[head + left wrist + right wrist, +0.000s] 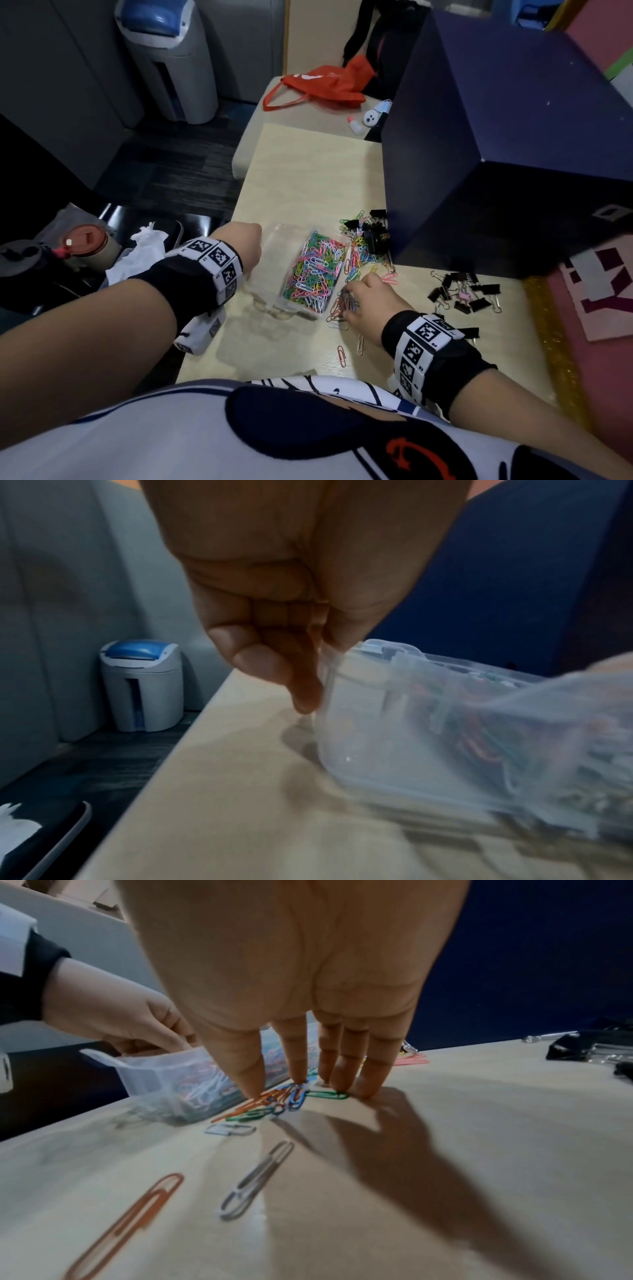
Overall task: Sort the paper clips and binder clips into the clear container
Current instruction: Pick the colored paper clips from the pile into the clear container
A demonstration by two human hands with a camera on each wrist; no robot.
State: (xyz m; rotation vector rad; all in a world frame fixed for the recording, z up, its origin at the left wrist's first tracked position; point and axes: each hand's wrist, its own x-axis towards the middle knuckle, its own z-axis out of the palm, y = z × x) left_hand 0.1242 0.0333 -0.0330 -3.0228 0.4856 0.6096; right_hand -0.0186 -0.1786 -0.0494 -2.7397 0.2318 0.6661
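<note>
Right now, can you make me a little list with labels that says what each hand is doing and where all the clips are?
Left hand: holds the rim of the clear plastic container.
Right hand: straight fingers press a small cluster of coloured paper clips on the pale wooden table.
In container: heap of coloured paper clips.
Black binder clips: loose on table, right of the hand.
Mixed clip pile: beyond the container.
</note>
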